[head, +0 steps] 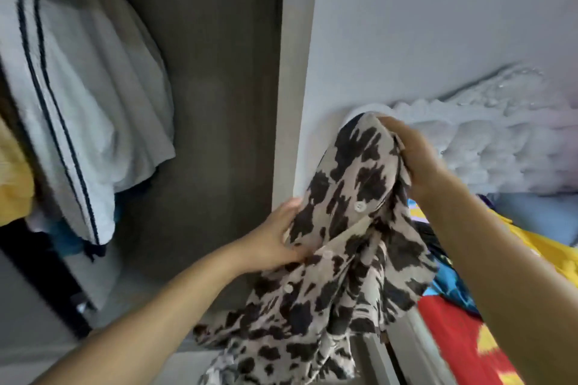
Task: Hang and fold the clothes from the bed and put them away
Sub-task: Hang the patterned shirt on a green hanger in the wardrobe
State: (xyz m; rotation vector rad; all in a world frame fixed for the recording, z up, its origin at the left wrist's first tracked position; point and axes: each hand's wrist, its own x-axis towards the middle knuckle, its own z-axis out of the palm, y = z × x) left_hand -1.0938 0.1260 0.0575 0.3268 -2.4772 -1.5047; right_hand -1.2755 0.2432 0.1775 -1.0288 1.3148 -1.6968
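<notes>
Between closet (219, 103) and bed (469, 337), spotted shirt (341, 259) held up in the air, right hand (413, 150) gripping its top, left hand (275, 241) pinching its side, white shirt (81, 97) hanging in closet

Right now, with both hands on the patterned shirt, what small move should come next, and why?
Probably shake the patterned shirt open. It hangs bunched between the left hand at the button edge and the right hand gripping its top; no hanger is visible in it.
</notes>
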